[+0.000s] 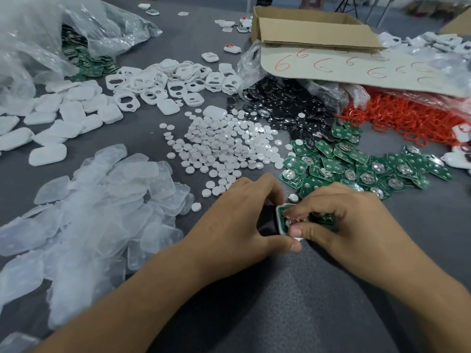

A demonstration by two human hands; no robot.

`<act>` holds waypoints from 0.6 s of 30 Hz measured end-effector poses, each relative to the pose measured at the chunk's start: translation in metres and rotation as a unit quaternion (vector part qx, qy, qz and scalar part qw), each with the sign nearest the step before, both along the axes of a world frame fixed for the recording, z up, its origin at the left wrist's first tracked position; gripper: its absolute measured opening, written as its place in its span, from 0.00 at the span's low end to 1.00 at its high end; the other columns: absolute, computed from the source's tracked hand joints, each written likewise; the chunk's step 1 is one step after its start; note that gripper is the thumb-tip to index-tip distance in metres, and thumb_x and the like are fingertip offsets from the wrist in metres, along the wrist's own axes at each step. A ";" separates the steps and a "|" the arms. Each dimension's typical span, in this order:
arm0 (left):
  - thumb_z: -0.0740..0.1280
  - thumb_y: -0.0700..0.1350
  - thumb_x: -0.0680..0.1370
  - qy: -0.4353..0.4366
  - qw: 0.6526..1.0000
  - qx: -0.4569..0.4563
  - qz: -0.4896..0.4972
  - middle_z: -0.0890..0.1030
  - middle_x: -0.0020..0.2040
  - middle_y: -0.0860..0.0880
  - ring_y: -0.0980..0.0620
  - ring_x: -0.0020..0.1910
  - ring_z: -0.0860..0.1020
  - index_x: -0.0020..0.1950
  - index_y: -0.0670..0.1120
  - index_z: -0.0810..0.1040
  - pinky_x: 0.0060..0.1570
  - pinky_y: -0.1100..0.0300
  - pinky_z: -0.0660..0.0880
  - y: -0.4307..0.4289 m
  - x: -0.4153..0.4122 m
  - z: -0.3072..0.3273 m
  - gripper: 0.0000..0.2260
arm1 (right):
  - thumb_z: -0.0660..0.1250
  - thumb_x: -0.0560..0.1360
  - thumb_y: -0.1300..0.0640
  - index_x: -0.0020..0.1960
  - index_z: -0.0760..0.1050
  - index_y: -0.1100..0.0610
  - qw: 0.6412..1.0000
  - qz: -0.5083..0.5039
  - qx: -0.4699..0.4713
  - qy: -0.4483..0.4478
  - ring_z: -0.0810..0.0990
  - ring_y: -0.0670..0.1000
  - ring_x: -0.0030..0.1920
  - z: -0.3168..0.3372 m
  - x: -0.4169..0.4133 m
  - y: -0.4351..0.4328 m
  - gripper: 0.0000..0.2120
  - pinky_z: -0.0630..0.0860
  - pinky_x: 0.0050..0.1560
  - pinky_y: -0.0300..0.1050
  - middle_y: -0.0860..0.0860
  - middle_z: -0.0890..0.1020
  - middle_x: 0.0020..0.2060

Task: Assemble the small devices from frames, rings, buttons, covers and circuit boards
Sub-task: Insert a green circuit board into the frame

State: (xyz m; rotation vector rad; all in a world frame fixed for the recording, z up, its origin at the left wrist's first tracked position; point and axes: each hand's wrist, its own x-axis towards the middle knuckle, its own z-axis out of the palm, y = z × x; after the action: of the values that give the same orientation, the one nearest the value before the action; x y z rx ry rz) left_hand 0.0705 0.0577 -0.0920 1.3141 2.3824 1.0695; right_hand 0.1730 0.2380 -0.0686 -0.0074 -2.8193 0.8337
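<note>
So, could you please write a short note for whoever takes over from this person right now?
Left hand grips a white frame. Right hand pinches a green circuit board sitting in that frame; whether it is fully seated is hidden. Spare boards lie right, buttons centre, red rings far right, clear covers left, frames behind. Left, probably: seat the board, then close with a cover.

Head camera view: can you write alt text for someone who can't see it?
Two bare hands meet over a grey table: the left hand grips a small white frame while the right hand pinches a green circuit board set in it. Beyond them lie heaps of spare boards, white buttons, clear covers, loose frames and red rings.
</note>
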 end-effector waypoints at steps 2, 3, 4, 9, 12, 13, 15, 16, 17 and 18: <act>0.79 0.62 0.67 -0.003 1.000 0.000 0.002 0.76 0.48 0.62 0.60 0.53 0.72 0.53 0.57 0.72 0.52 0.63 0.68 0.000 0.000 0.000 0.23 | 0.72 0.70 0.43 0.47 0.85 0.47 1.000 0.004 0.022 -0.002 0.79 0.43 0.46 0.000 0.001 0.000 0.10 0.75 0.49 0.41 0.39 0.83 0.42; 0.79 0.62 0.67 -0.003 1.000 0.000 0.003 0.76 0.48 0.62 0.60 0.53 0.72 0.53 0.57 0.72 0.51 0.63 0.68 0.000 0.000 0.000 0.23 | 0.75 0.70 0.46 0.47 0.84 0.47 0.999 0.007 0.035 -0.001 0.78 0.45 0.46 0.000 0.002 0.000 0.08 0.75 0.48 0.42 0.39 0.82 0.42; 0.79 0.62 0.67 -0.002 1.000 -0.001 0.003 0.76 0.48 0.62 0.60 0.52 0.72 0.53 0.57 0.72 0.51 0.63 0.68 0.000 0.000 0.001 0.23 | 0.76 0.70 0.49 0.46 0.83 0.47 0.999 0.012 0.049 0.001 0.78 0.46 0.46 -0.001 0.002 -0.001 0.06 0.74 0.48 0.42 0.40 0.81 0.42; 0.79 0.62 0.67 0.007 1.000 -0.005 0.001 0.75 0.48 0.61 0.59 0.51 0.72 0.54 0.55 0.72 0.51 0.63 0.68 0.000 0.000 0.002 0.24 | 0.74 0.73 0.56 0.48 0.77 0.47 0.996 0.023 0.087 -0.012 0.73 0.48 0.46 -0.004 0.005 -0.005 0.08 0.69 0.47 0.39 0.40 0.74 0.42; 0.79 0.62 0.68 0.009 1.000 -0.008 0.001 0.75 0.48 0.61 0.60 0.51 0.71 0.54 0.55 0.72 0.52 0.64 0.68 0.000 0.000 0.002 0.24 | 0.72 0.74 0.56 0.49 0.77 0.47 0.996 0.020 0.092 -0.012 0.71 0.48 0.46 -0.005 0.006 -0.006 0.07 0.68 0.48 0.39 0.40 0.74 0.43; 0.79 0.63 0.68 0.009 1.000 -0.009 0.001 0.75 0.48 0.61 0.60 0.51 0.71 0.54 0.55 0.72 0.52 0.64 0.68 0.001 0.000 0.002 0.24 | 0.72 0.74 0.55 0.49 0.77 0.47 0.996 0.021 0.090 -0.012 0.71 0.48 0.46 -0.005 0.006 -0.006 0.06 0.68 0.48 0.39 0.41 0.74 0.43; 0.79 0.63 0.68 0.009 1.000 -0.009 0.002 0.75 0.48 0.62 0.60 0.52 0.71 0.54 0.56 0.72 0.51 0.64 0.68 0.000 0.000 0.001 0.24 | 0.71 0.74 0.54 0.49 0.77 0.47 0.996 0.020 0.085 -0.013 0.72 0.47 0.47 -0.005 0.006 -0.006 0.05 0.68 0.48 0.38 0.41 0.74 0.43; 0.78 0.63 0.68 0.009 1.000 -0.010 0.002 0.75 0.48 0.62 0.60 0.52 0.71 0.54 0.56 0.72 0.51 0.64 0.68 0.000 0.000 0.001 0.24 | 0.71 0.75 0.54 0.49 0.77 0.47 0.996 0.019 0.084 -0.015 0.72 0.47 0.47 -0.005 0.006 -0.006 0.05 0.68 0.48 0.38 0.40 0.74 0.43; 0.78 0.63 0.68 0.008 1.000 -0.010 0.001 0.75 0.48 0.62 0.60 0.52 0.71 0.54 0.56 0.72 0.51 0.65 0.68 0.000 0.000 0.001 0.24 | 0.71 0.75 0.54 0.49 0.77 0.47 0.996 0.019 0.084 -0.017 0.72 0.47 0.47 -0.005 0.006 -0.006 0.05 0.68 0.49 0.38 0.40 0.74 0.43; 0.78 0.63 0.68 0.008 1.000 -0.010 0.001 0.74 0.48 0.62 0.60 0.52 0.71 0.54 0.56 0.72 0.51 0.65 0.68 0.000 0.000 0.001 0.24 | 0.72 0.75 0.55 0.49 0.77 0.47 0.996 0.019 0.085 -0.018 0.72 0.48 0.47 -0.006 0.006 -0.006 0.05 0.69 0.49 0.39 0.40 0.74 0.43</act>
State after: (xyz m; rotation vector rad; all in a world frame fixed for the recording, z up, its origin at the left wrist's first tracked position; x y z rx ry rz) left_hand 0.0707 0.0577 -0.0911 1.3182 2.4002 1.0380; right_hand 0.1794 0.2318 -0.0744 0.0563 -2.9223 0.6041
